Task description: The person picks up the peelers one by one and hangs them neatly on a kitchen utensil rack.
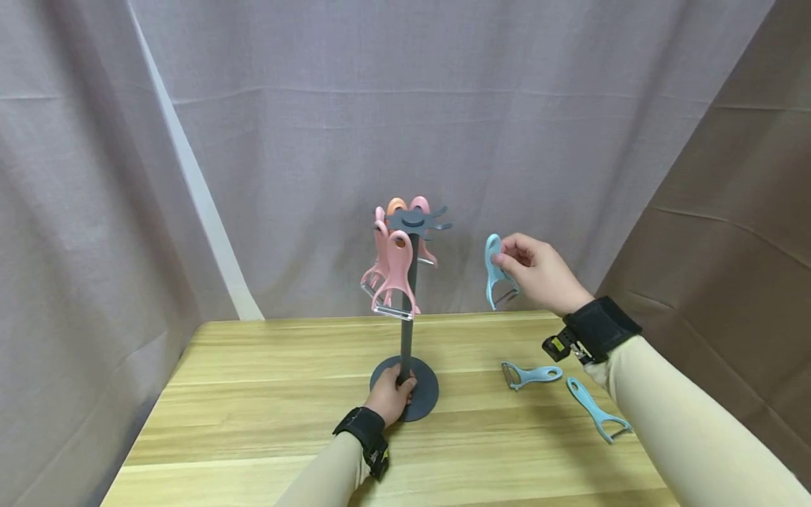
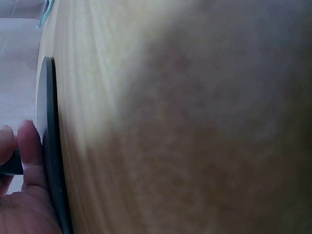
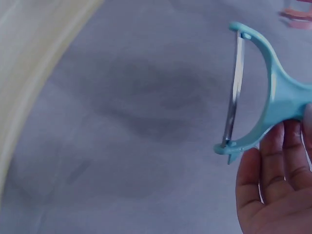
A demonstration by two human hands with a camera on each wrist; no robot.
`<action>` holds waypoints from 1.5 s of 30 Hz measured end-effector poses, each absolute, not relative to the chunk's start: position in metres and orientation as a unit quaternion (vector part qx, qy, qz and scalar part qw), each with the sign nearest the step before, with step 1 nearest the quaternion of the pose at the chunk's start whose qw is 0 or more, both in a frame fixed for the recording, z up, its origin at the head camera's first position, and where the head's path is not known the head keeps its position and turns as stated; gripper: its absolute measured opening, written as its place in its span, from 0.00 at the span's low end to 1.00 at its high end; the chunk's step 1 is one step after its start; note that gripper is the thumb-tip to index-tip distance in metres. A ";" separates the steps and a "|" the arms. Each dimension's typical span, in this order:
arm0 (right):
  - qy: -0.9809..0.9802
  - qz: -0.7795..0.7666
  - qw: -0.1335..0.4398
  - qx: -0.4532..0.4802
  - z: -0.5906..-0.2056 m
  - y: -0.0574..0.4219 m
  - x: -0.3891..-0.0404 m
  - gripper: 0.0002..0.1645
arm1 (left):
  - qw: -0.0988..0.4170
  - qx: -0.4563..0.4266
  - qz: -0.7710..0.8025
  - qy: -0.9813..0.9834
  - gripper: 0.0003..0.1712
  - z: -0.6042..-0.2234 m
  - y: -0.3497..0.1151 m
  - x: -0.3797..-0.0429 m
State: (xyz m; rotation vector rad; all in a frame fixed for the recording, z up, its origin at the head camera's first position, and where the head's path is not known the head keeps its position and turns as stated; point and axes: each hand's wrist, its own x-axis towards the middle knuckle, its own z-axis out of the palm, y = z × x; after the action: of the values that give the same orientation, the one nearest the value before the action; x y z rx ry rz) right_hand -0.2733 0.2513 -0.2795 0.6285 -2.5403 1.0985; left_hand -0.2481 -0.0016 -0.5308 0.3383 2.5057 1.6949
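My left hand [image 1: 388,396] grips the dark pole [image 1: 407,345] of an upright rotating-style stand, low down by its round base [image 1: 427,396]. In the left wrist view, fingers [image 2: 30,146] curl round the pole just over the base's edge. Several pink peelers [image 1: 398,266] and an orange peeler [image 1: 396,204] hang from the stand's hooked top [image 1: 413,221]. To the right of the stand, my right hand [image 1: 538,271] pinches a light blue peeler [image 1: 491,267] by its handle, blade end down. Its metal blade [image 3: 235,87] shows in the right wrist view.
Two more light blue peelers lie on the wooden table [image 1: 266,394] at the right: one [image 1: 537,374] nearly sideways, the other [image 1: 591,405] slanting beside the right forearm. Grey curtains [image 1: 304,155] hang behind the table. Bare hooks [image 1: 440,225] stick out on the stand's right side.
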 end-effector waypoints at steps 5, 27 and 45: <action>-0.855 0.435 0.162 0.233 -0.253 0.227 -0.276 0.09 | 0.045 0.113 0.561 0.819 0.04 -0.530 -0.004 -0.247; -0.829 0.465 0.158 0.268 -0.221 0.179 -0.260 0.09 | 0.043 0.116 0.556 0.822 0.04 -0.528 -0.002 -0.246; -0.831 0.461 0.160 0.266 -0.230 0.176 -0.273 0.09 | 0.042 0.117 0.548 0.827 0.04 -0.529 -0.002 -0.246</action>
State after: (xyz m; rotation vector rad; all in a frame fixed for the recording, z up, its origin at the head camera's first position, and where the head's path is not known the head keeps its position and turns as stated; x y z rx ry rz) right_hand -0.2735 0.1763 -0.2302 0.7605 -2.3750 1.3183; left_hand -0.2458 -0.0019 -0.5287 0.3572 2.5315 1.6780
